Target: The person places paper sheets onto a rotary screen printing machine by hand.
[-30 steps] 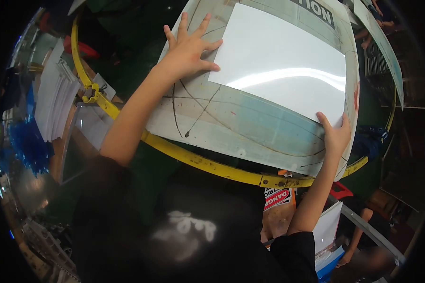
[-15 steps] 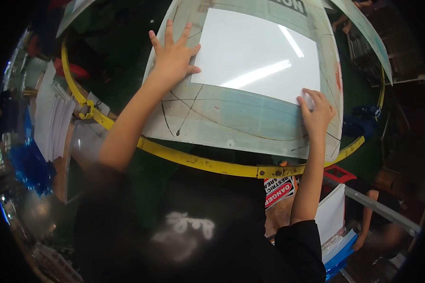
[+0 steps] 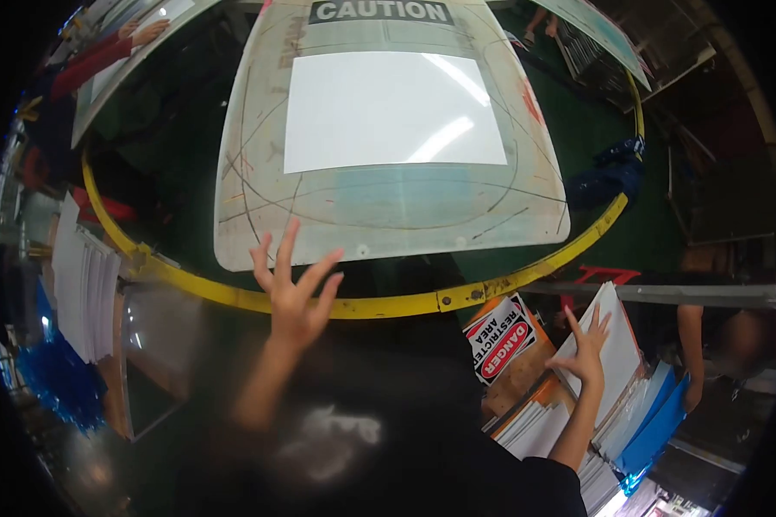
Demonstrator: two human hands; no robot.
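- White sheet [image 3: 388, 108], flat on board [image 3: 302, 215]; seemingly between handling steps.
- Left hand [image 3: 295, 314]: open, empty, near yellow rail [image 3: 388, 307].
- Right hand [image 3: 587, 358]: open by white panel [image 3: 621, 353], contact unclear; gripping would require closed fingers.

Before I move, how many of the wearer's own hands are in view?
2: left hand overlapping the yellow rail and the board's near edge; right hand overlapping the white panel at lower right.

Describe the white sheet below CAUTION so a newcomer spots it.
Within the curved yellow rail sits a pale, line-marked board. The glossy white sheet lies flat on it, below the black CAUTION label. Unlike the stacked sheets at left, it lies alone.
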